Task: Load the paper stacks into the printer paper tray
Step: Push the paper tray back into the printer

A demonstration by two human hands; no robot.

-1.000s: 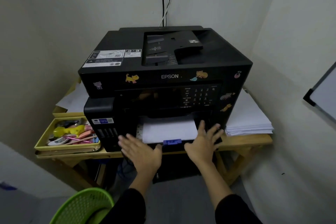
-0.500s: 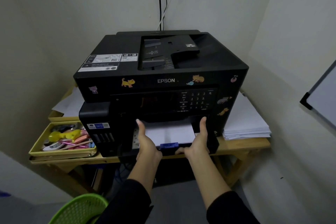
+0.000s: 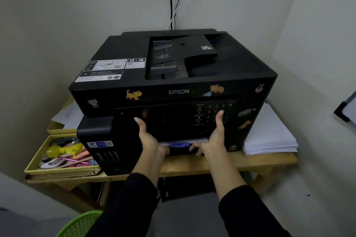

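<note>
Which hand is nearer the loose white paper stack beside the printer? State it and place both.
Right. The right hand grips the paper tray front on the side toward the paper stack; the left hand grips the tray's other side, farther from it.

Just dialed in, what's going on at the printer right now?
A person's left hand and right hand grip the paper tray at the front of the printer, fingers curled under its edge, thumbs up. The tray is nearly in, a strip of paper showing. Another paper stack lies beside the printer.
</note>
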